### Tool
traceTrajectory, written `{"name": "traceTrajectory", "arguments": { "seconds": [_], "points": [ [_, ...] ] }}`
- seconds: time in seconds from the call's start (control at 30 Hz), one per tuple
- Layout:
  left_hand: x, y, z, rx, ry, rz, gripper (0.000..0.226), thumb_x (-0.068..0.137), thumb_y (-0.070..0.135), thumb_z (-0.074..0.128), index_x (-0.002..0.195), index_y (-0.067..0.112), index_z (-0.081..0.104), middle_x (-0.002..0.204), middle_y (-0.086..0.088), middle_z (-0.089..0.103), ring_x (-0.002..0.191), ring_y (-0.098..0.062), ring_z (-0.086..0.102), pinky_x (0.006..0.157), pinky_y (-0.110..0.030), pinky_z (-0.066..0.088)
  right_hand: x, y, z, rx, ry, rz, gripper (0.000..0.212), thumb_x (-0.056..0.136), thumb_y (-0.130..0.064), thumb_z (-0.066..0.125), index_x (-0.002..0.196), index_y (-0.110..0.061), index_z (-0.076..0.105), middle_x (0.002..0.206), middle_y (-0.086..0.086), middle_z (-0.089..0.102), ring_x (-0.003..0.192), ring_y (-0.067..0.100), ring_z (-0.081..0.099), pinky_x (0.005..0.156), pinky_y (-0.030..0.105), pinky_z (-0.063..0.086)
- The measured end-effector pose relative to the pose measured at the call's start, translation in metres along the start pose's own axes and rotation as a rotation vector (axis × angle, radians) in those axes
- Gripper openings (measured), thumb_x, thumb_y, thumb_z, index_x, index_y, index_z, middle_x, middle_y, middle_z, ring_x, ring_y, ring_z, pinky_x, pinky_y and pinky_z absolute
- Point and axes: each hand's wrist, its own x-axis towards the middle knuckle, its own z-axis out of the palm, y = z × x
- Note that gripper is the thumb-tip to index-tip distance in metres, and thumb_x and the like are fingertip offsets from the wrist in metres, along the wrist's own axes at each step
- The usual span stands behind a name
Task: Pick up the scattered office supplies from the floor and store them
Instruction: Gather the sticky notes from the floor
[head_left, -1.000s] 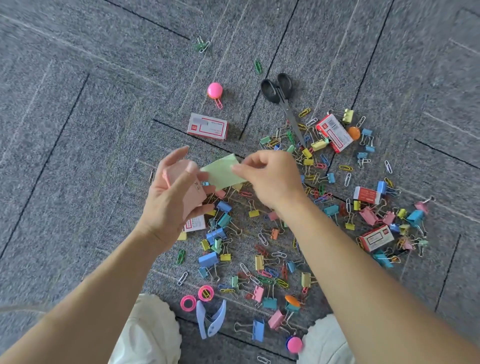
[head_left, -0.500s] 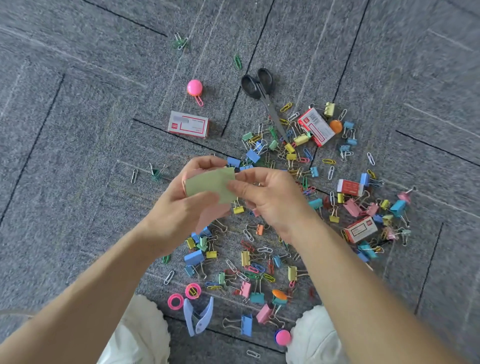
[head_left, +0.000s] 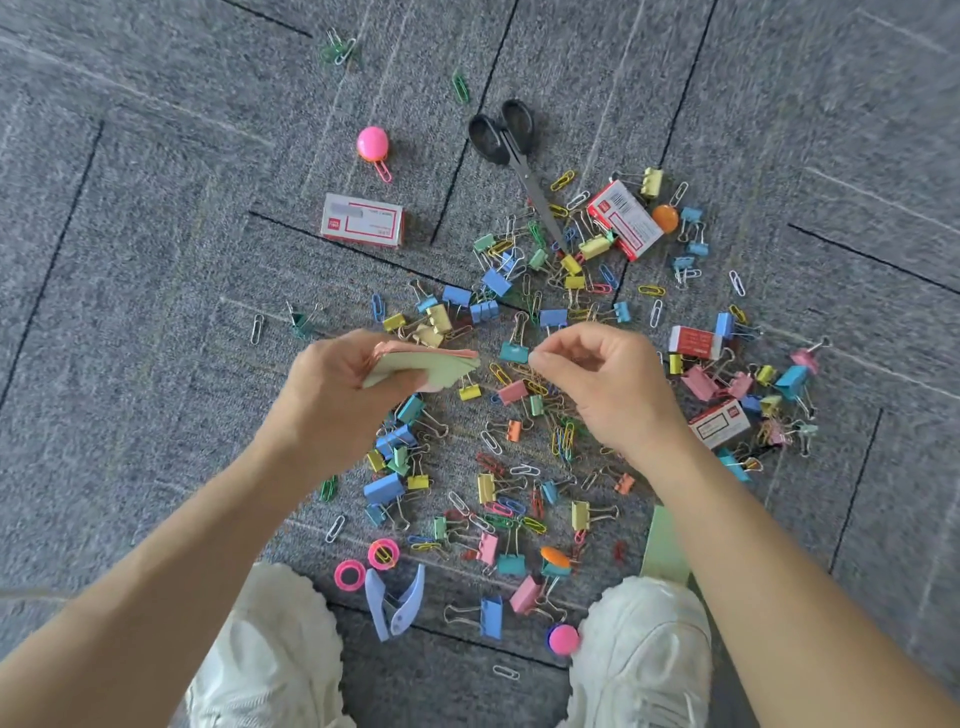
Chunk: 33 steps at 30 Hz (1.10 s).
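Gripping note stack (head_left: 427, 367), left hand (head_left: 332, 410), clips (head_left: 384, 488) beneath

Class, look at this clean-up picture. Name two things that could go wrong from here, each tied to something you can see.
1. The left hand grips the fanned stack of pink and green paper notes at one end only; loose sheets might slide out.
2. The black-handled scissors lie with their blade tips reaching into the pile of coloured binder clips; a hand scooping there could be nicked.
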Motion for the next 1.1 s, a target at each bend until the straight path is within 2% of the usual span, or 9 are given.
{"name": "traceTrajectory", "arguments": {
  "seconds": [0.1,0.3,0.47,0.53,0.6,0.73,0.83,0.97,1.1],
  "points": [
    [-0.003,-0.006,-0.002,0.1,0.005,0.038,0.018,0.085,0.023,0.075,0.089,0.041,0.072,0.058,0.015,0.066,0.037,-0.002,0.045,0.034,-0.016,0.034,-0.006,0.012,-0.001,-0.041,0.008,0.004,0.007,0.089,-0.028,0.072,0.082,-0.026,0.072,0.078,-0.003,0.071,0.073,0.016,0.064,0.07,0.033,0.053],
    [0.004,-0.006,-0.007,0.148,0.113,0.129,0.012,0.081,0.019,0.078,0.09,0.026,0.075,0.087,0.015,0.065,0.062,0.005,0.054,0.052,-0.008,0.039,-0.008,0.022,-0.008,-0.222,0.061,-0.014,0.005,0.089,-0.028,0.072,0.085,-0.025,0.071,0.076,-0.015,0.065,0.063,-0.003,0.054,0.055,0.007,0.036],
    [0.01,0.001,-0.002,-0.047,0.147,0.074,0.023,0.08,0.018,0.08,0.079,0.04,0.07,0.078,0.011,0.067,0.06,-0.012,0.055,0.051,-0.027,0.043,-0.004,0.031,-0.027,-0.357,0.29,0.014,0.005,0.09,-0.024,0.069,0.093,-0.021,0.069,0.095,-0.003,0.064,0.079,0.013,0.06,0.07,0.024,0.044],
    [0.01,0.008,0.006,-0.088,0.126,0.042,0.026,0.081,0.018,0.079,0.077,0.041,0.069,0.07,0.014,0.069,0.055,-0.005,0.054,0.05,-0.024,0.045,-0.01,0.042,-0.044,-0.342,0.324,0.139,0.004,0.093,-0.022,0.064,0.094,-0.02,0.066,0.093,-0.004,0.063,0.084,0.014,0.059,0.072,0.024,0.038],
    [0.009,0.014,0.017,-0.138,0.064,0.022,0.028,0.083,0.016,0.078,0.078,0.042,0.069,0.071,0.015,0.072,0.059,-0.005,0.06,0.055,-0.024,0.051,-0.023,0.058,-0.064,-0.294,0.258,0.287,0.006,0.094,-0.024,0.06,0.091,-0.021,0.064,0.085,-0.01,0.061,0.083,0.016,0.058,0.066,0.028,0.037],
    [0.005,0.022,0.05,-0.217,-0.053,-0.021,0.03,0.082,0.014,0.078,0.08,0.043,0.072,0.085,0.012,0.076,0.079,-0.026,0.071,0.074,-0.05,0.059,-0.058,0.082,-0.09,-0.47,-0.007,0.283,0.013,0.089,-0.033,0.069,0.079,-0.025,0.067,0.076,-0.009,0.065,0.07,0.01,0.058,0.056,0.016,0.037],
    [-0.002,0.028,0.078,-0.241,-0.144,-0.061,0.032,0.082,0.012,0.079,0.077,0.043,0.072,0.085,0.012,0.076,0.084,-0.02,0.07,0.082,-0.049,0.057,-0.07,0.09,-0.092,-0.559,-0.153,0.32,0.012,0.084,-0.04,0.075,0.086,-0.029,0.07,0.077,-0.009,0.063,0.065,0.009,0.056,0.053,0.019,0.036],
    [-0.008,0.036,0.103,-0.294,-0.237,-0.15,0.024,0.083,0.009,0.077,0.087,0.032,0.073,0.09,0.006,0.076,0.091,-0.024,0.071,0.078,-0.046,0.06,-0.067,0.091,-0.082,-0.793,-0.298,0.291,0.024,0.085,-0.038,0.073,0.107,-0.03,0.069,0.09,-0.011,0.058,0.079,0.015,0.052,0.067,0.029,0.043],
    [-0.011,0.045,0.115,-0.324,-0.292,-0.2,0.02,0.083,0.008,0.077,0.09,0.025,0.071,0.094,0.003,0.072,0.091,-0.023,0.071,0.067,-0.039,0.062,-0.07,0.093,-0.071,-1.068,-0.354,0.21,0.01,0.094,-0.028,0.06,0.101,-0.026,0.066,0.098,-0.004,0.06,0.084,0.022,0.061,0.07,0.034,0.051]
  ]
}}
